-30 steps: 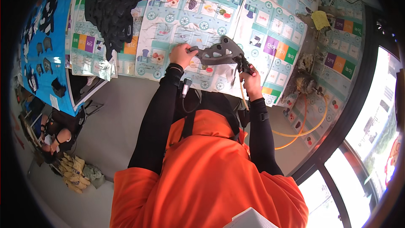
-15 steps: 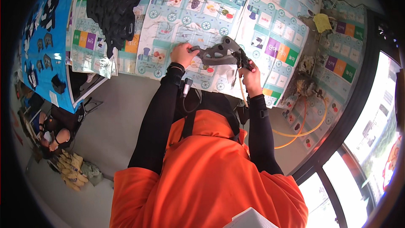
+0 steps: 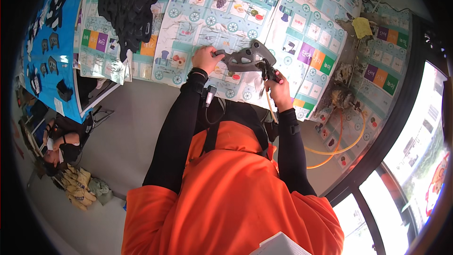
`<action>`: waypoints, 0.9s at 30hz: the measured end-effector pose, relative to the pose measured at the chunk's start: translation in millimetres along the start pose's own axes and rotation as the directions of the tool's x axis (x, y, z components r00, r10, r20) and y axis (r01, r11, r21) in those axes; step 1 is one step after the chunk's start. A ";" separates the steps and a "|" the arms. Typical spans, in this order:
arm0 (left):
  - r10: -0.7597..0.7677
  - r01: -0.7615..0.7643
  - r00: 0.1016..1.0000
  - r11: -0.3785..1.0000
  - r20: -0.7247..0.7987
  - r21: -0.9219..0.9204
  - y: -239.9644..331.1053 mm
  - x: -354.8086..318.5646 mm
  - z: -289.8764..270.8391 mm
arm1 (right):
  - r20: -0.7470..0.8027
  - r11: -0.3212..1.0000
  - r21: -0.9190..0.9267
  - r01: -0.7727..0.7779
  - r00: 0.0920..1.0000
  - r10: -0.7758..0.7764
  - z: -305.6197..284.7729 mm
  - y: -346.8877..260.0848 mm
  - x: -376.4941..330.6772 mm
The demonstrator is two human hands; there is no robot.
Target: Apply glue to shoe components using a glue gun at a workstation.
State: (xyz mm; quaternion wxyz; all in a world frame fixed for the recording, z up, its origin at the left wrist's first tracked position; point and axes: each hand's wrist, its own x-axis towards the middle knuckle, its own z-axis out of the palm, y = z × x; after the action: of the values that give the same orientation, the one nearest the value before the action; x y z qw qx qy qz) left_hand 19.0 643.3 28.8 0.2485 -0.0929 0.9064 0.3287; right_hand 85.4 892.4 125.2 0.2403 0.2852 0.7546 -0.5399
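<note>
A dark grey moulded part (image 3: 245, 60), curved and with several oval holes, is held over the sheet-covered table. Its left end is pinched between the thumb and fingers of my left hand (image 3: 205, 60). My right hand (image 3: 278, 89) is closed around a black hose-fed gun (image 3: 269, 72) with a small pink-red spot near the fingers. The gun's front end is at the part's right end; whether they touch I cannot tell. From my right hand a thin tan hose (image 3: 270, 101) hangs down.
Patterned printed sheets (image 3: 188, 33) cover the table. A pile of similar dark parts (image 3: 126, 14) lies at the back left. Further left, a blue board (image 3: 56, 78) bears more dark pieces. Orange and yellow hoses (image 3: 337, 147) loop at right beside a glass door. Another person (image 3: 63, 141) sits at far left.
The gun and my right hand have shifted slightly left and down along the part, whose right end has tilted a little. My left hand keeps its grip. The person at far left has moved.
</note>
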 end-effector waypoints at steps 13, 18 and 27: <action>0.007 -0.006 1.000 1.000 -0.008 0.021 1.4 -0.7 -0.5 | 0.054 0.999 0.040 -0.001 0.999 -0.001 15.2 -9.3 5.7; 0.001 -0.001 1.000 1.000 0.009 0.016 2.2 -0.5 -0.1 | 0.055 0.999 0.016 0.036 0.998 -0.037 23.6 -6.6 9.4; -0.012 0.012 1.000 1.000 -0.015 0.004 1.6 -1.9 0.8 | 0.114 0.996 -0.081 0.031 0.993 -0.022 26.1 -4.1 1.5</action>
State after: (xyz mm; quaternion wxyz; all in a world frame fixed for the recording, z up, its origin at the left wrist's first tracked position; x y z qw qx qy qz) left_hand 20.4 645.0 30.1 0.2437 -0.1004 0.9085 0.3244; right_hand 82.9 866.8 119.1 0.2868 0.2339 0.7652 -0.5268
